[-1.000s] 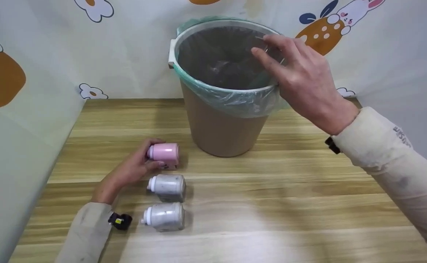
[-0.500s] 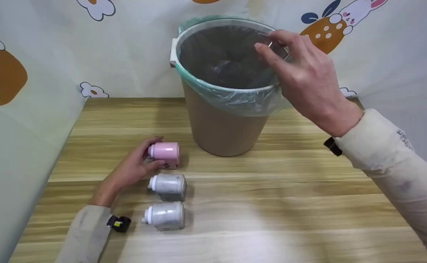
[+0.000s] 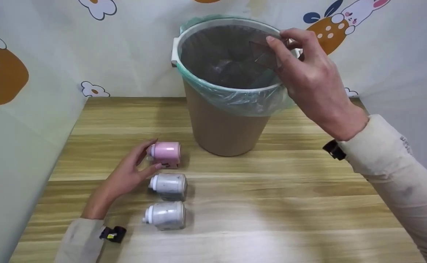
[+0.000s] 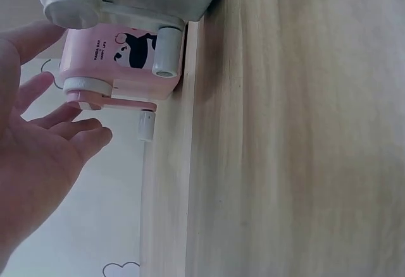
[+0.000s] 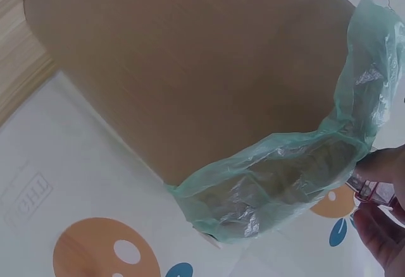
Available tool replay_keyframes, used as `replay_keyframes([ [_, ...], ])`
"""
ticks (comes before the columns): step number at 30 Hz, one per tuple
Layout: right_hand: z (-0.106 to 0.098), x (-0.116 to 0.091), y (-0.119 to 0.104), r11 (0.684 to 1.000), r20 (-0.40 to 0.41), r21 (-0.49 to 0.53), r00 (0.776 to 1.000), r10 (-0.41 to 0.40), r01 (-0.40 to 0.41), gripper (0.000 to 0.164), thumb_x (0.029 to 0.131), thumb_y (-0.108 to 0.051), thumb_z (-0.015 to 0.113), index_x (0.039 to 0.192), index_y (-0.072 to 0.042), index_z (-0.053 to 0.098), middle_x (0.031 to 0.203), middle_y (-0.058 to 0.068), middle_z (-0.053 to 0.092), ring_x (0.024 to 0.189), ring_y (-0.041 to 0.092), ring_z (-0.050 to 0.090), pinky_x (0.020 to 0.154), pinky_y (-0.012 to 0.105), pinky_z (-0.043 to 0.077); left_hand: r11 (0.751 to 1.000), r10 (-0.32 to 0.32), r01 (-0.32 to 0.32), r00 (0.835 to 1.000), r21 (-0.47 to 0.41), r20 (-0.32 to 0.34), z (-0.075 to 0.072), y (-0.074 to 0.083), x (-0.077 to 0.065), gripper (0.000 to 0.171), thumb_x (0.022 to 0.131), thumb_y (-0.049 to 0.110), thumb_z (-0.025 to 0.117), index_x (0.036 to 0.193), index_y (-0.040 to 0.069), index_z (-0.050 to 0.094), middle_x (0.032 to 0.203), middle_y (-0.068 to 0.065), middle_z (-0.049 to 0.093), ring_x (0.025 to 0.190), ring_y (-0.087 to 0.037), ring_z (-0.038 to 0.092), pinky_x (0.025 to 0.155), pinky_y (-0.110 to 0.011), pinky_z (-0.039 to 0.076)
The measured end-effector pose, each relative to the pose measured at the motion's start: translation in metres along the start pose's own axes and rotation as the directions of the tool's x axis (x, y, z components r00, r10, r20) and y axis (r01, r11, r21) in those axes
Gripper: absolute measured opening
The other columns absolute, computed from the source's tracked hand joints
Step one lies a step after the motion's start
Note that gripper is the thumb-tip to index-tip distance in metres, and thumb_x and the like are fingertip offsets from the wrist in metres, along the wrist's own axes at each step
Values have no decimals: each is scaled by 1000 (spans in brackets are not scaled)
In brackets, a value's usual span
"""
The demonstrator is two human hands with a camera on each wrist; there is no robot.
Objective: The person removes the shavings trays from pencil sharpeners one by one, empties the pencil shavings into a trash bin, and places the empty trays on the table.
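Observation:
My left hand (image 3: 125, 177) is beside the neck of a pink bottle (image 3: 168, 151) lying on its side, its fingers and thumb spread. In the left wrist view, the pink bottle (image 4: 117, 55) bears a panda print, and the fingers look apart from it. Two greyish-white bottles (image 3: 171, 184) (image 3: 169, 214) lie nearer in the same row. My right hand (image 3: 312, 76) pinches a clear plastic piece (image 3: 261, 51) over the right rim of a brown trash bin (image 3: 226, 131). In the right wrist view, fingertips hide part of the clear piece (image 5: 373, 191); its exact kind cannot be told.
A green translucent bag (image 3: 231, 100) lines the bin and folds over its rim. The wooden tabletop (image 3: 290, 197) meets a patterned cloth backdrop (image 3: 133, 54) behind and at the sides. A white handle (image 3: 175, 52) juts from the bin's left rim.
My left fingers have loosened from the pink bottle and drawn back toward the lower left. My right hand has shifted slightly right, with more of the clear piece showing.

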State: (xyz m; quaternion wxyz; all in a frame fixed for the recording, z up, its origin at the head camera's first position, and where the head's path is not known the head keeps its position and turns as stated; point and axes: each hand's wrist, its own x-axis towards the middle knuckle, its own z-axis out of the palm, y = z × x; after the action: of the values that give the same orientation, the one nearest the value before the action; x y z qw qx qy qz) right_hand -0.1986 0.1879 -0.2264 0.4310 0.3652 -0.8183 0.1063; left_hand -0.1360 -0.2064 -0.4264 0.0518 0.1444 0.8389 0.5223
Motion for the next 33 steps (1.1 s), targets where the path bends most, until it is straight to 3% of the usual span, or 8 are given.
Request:
replay_keyframes([
  [15, -4, -11, -8, 985, 6, 125, 993, 119, -118, 48, 94, -6, 67, 140, -6, 56, 132, 19, 52, 108, 37, 62, 93, 49, 60, 999, 15, -14, 999, 46, -37, -2, 4, -20, 70, 93, 23, 71, 153, 9, 36, 160, -13, 35, 151, -34, 30, 125, -46, 23],
  [23, -4, -18, -16, 964, -26, 209, 984, 174, -165, 55, 90, -9, 73, 141, -3, 54, 127, 21, 55, 114, 33, 59, 102, 44, 56, 999, 29, -28, 998, 27, -48, -1, 4, -31, 70, 93, 21, 72, 152, 9, 37, 159, -13, 36, 150, -33, 30, 116, -5, 22],
  [27, -5, -20, -19, 951, -47, 259, 981, 190, -171, 56, 87, -8, 75, 139, 0, 55, 124, 21, 55, 111, 32, 62, 106, 37, 54, 999, 40, -39, 998, 28, -51, 0, 3, -35, 70, 94, 20, 71, 153, 9, 35, 160, -14, 35, 149, -33, 31, 113, -2, 22],
  [33, -5, -23, -23, 933, -54, 294, 971, 233, -208, 59, 84, -10, 78, 138, 1, 56, 119, 20, 57, 105, 30, 66, 100, 25, 56, 996, 85, -85, 994, 6, -74, 6, 2, -40, 69, 93, 13, 71, 152, 7, 37, 158, -15, 38, 146, -28, 33, 115, -4, 24],
])
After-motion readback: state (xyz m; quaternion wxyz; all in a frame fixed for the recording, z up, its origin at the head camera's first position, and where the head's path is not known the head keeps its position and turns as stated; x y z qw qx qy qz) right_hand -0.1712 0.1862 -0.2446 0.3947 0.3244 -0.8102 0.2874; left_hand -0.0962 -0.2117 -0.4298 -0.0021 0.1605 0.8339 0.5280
